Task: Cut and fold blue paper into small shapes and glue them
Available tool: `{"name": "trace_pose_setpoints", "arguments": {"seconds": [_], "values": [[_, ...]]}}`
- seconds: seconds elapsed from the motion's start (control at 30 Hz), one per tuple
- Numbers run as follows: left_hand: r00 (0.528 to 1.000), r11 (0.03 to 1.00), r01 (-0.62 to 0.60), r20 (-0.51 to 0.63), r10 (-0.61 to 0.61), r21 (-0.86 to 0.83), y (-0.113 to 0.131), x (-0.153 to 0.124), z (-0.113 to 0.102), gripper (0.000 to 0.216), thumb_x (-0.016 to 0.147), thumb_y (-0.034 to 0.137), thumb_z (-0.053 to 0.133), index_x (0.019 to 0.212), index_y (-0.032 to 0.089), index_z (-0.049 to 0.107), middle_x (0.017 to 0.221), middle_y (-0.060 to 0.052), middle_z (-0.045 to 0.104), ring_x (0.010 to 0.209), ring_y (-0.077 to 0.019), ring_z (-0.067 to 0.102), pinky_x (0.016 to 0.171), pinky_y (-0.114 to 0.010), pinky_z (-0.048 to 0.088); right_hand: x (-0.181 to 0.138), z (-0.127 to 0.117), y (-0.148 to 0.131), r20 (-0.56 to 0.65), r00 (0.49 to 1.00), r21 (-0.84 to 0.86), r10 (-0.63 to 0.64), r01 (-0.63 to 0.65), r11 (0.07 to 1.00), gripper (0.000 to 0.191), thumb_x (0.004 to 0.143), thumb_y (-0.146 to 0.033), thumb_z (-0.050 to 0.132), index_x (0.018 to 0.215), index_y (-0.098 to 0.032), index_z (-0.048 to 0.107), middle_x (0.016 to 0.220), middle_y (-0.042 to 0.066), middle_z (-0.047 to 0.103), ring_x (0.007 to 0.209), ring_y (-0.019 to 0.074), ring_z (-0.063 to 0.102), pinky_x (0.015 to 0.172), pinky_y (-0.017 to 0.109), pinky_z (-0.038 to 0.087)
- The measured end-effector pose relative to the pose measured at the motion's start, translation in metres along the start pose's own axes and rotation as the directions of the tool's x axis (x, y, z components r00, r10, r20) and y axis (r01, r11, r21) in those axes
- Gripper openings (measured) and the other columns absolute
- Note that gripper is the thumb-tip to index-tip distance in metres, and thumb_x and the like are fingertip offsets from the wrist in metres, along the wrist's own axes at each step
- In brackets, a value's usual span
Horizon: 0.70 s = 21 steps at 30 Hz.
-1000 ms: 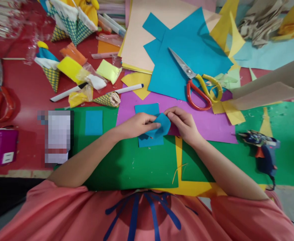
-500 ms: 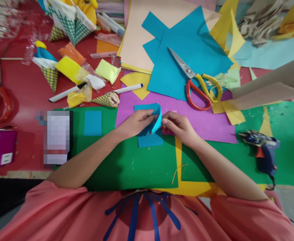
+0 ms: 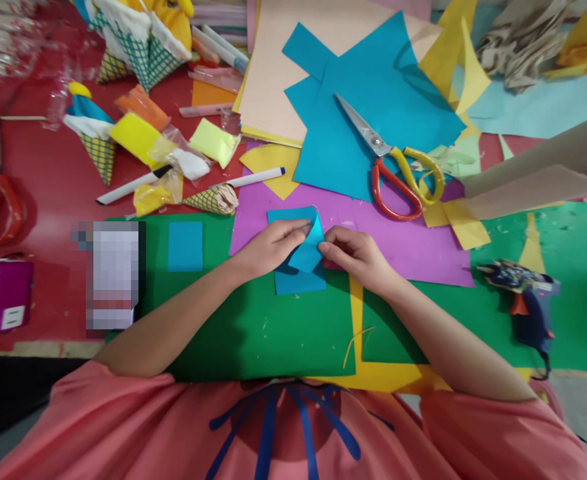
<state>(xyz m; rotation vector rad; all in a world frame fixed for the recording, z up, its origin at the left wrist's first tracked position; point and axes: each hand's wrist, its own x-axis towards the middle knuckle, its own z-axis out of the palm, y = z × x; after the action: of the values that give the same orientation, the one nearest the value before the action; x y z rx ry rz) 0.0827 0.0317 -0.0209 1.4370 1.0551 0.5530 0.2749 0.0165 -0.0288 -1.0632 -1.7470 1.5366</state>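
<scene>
A small piece of blue paper [image 3: 307, 253] is bent over on itself between my hands, its folded part tilted toward me. My left hand [image 3: 276, 247] grips it from the left, with the fingertips hidden in the fold. At the right edge of the paper, the thumb and fingers of my right hand [image 3: 356, 255] are closed in a pinch. Beneath lies more blue paper [image 3: 299, 283], resting across green and purple sheets; whether it joins the bent part I cannot tell. A separate blue square [image 3: 185, 247] lies flat to the left.
Scissors with red and yellow handles [image 3: 396, 167] lie on a large blue sheet [image 3: 358, 73]. A glue gun [image 3: 531, 300] is at the right on the green mat [image 3: 253, 340]. Markers [image 3: 256, 177], clay packets [image 3: 141, 139] and a paper cone [image 3: 213, 199] sit at the upper left.
The blue paper has turned from a narrow upright curl to show a broader face toward me. My right fingers have moved slightly down and left, onto its edge.
</scene>
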Motion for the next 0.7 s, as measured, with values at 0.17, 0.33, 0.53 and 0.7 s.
{"name": "trace_pose_setpoints", "arguments": {"seconds": [0.17, 0.33, 0.53, 0.7], "values": [[0.994, 0.997, -0.051, -0.100, 0.046, -0.057, 0.002, 0.001, 0.001, 0.031, 0.084, 0.047, 0.053, 0.074, 0.018, 0.051, 0.060, 0.004, 0.044, 0.056, -0.0083, 0.042, 0.053, -0.020, 0.037, 0.000, -0.002, 0.003, 0.031, 0.996, -0.083, -0.085, 0.087, 0.993, 0.026, 0.092, -0.030, 0.049, 0.069, -0.017, 0.048, 0.059, -0.004, 0.048, 0.052, 0.0062, 0.040, 0.050, 0.020, 0.032], [0.987, 0.990, -0.127, -0.112, 0.119, -0.066, -0.005, 0.002, 0.002, 0.023, 0.074, 0.033, 0.070, 0.086, 0.018, 0.058, 0.064, 0.005, 0.051, 0.055, -0.0062, 0.047, 0.051, -0.017, 0.039, 0.000, -0.001, 0.004, -0.078, 0.984, -0.161, -0.159, 0.145, 0.976, 0.023, 0.089, -0.025, 0.051, 0.068, -0.017, 0.052, 0.061, -0.003, 0.049, 0.054, 0.0073, 0.042, 0.052, 0.021, 0.034], [0.950, 0.974, -0.226, -0.223, 0.219, -0.009, -0.011, -0.001, 0.008, 0.020, 0.076, 0.030, 0.070, 0.086, 0.017, 0.058, 0.083, 0.000, 0.066, 0.074, -0.0092, 0.064, 0.064, -0.017, 0.051, 0.000, 0.001, 0.005, -0.305, 0.933, -0.211, -0.192, 0.130, 0.969, 0.011, 0.088, -0.027, 0.057, 0.083, -0.018, 0.061, 0.076, 0.002, 0.064, 0.066, 0.0107, 0.056, 0.060, 0.024, 0.043], [0.940, 0.967, -0.254, -0.230, 0.252, 0.019, -0.012, -0.003, 0.011, 0.022, 0.080, 0.036, 0.068, 0.086, 0.017, 0.058, 0.079, 0.000, 0.067, 0.071, -0.0092, 0.068, 0.065, -0.017, 0.055, 0.000, 0.002, 0.005, -0.279, 0.930, -0.220, -0.240, 0.182, 0.958, 0.010, 0.087, -0.027, 0.060, 0.083, -0.018, 0.062, 0.078, 0.002, 0.066, 0.069, 0.0117, 0.060, 0.062, 0.024, 0.045]]}}
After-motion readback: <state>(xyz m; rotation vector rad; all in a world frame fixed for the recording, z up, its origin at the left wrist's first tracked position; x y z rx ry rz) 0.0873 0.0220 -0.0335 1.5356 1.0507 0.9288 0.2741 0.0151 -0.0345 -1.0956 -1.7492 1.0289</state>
